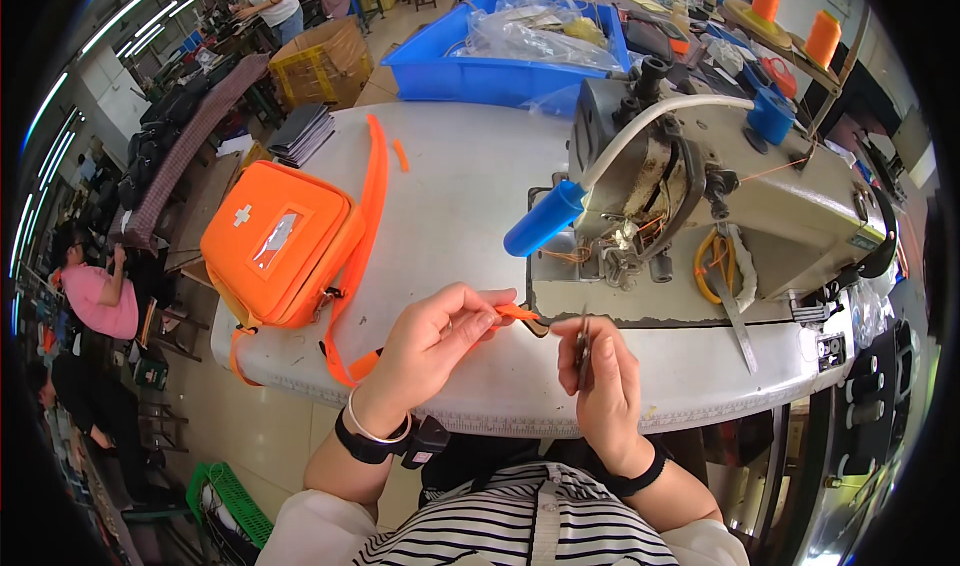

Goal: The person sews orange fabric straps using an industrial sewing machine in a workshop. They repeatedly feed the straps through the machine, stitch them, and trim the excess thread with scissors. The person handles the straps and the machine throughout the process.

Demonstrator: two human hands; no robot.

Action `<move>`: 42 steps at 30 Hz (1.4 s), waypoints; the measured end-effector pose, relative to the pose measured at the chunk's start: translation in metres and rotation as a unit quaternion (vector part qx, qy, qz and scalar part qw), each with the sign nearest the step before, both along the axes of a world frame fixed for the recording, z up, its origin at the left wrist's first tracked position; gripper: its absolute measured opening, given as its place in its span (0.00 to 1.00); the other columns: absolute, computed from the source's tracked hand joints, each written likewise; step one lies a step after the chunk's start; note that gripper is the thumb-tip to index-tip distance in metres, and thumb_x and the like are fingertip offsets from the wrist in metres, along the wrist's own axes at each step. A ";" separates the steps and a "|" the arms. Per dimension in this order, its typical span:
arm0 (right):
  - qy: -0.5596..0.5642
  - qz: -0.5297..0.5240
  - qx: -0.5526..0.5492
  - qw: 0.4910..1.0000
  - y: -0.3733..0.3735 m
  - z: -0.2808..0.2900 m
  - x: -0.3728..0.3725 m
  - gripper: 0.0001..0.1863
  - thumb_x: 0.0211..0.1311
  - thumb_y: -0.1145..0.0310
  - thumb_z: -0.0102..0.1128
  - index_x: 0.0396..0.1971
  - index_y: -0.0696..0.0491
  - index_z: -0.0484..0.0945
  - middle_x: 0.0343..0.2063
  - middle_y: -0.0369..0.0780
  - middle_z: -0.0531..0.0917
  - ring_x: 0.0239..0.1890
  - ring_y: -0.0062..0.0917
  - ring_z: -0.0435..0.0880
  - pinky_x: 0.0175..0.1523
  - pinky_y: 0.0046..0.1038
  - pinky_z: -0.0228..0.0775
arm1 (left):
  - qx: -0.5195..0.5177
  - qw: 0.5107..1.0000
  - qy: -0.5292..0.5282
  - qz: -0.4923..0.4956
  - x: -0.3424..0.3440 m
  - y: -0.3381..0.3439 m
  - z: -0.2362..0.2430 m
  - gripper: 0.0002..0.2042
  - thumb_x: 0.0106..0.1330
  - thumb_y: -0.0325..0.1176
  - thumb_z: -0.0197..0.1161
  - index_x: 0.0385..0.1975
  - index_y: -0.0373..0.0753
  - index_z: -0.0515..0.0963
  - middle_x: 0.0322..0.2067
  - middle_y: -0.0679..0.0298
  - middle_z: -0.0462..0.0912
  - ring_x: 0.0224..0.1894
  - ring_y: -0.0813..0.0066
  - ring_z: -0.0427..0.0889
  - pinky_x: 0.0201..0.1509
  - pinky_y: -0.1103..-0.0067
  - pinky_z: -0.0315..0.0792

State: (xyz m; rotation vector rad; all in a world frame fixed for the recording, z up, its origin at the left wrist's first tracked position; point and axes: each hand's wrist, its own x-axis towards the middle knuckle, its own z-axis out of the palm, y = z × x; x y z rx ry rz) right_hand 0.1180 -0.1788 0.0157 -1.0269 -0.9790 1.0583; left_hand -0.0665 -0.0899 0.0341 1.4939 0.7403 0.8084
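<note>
Between the thumb and fingers of my left hand (pixel 440 334) is the pinched end of an orange strap (pixel 516 313). My right hand (pixel 607 391) is closed around small dark metal thread snips (pixel 583 351), partly hidden by the fingers; the blades point up, a short gap from the strap end. Left of my hands lies an orange first-aid bag (pixel 285 241) with a white cross and a small window on its front. A long orange shoulder strap (pixel 365 226) runs beside the bag, with metal hardware near its lower corner.
A sewing machine (pixel 790 206) stands at the right, with a blue-ended flexible lamp (pixel 545 218) over its needle area. Yellow-handled scissors (pixel 735 306) lie on its bed. A blue bin (pixel 460 78) of plastic bags, stacked dark pouches (pixel 300 134) and an orange scrap (pixel 400 156) are farther back.
</note>
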 end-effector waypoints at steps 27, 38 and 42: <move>-0.402 -0.066 -0.004 0.913 -0.005 -0.001 0.056 0.10 0.64 0.68 0.62 0.37 0.60 0.78 0.25 0.40 0.75 0.23 0.24 0.72 0.29 0.26 0.66 | 0.105 0.993 -0.061 0.001 -0.016 -0.018 0.000 0.04 0.66 0.18 0.57 0.37 0.31 0.78 0.56 0.44 0.77 0.49 0.66 0.83 0.49 0.76 0.76; -0.588 -0.177 -0.065 0.786 -0.043 0.003 0.124 0.25 0.54 0.75 0.64 0.55 0.59 0.74 0.52 0.47 0.76 0.55 0.43 0.72 0.61 0.38 0.65 | 0.195 0.930 0.112 -0.290 -0.093 -0.043 0.053 0.12 0.63 0.28 0.65 0.47 0.38 0.81 0.45 0.60 0.84 0.30 0.64 0.81 0.35 0.75 0.74; -0.570 -0.137 -0.027 0.810 -0.054 -0.009 0.101 0.21 0.53 0.75 0.64 0.49 0.58 0.76 0.51 0.45 0.76 0.54 0.43 0.71 0.58 0.40 0.64 | 0.356 0.887 0.275 0.104 -0.069 -0.037 0.002 0.15 0.57 0.29 0.69 0.44 0.37 0.80 0.41 0.61 0.81 0.37 0.60 0.80 0.41 0.71 0.73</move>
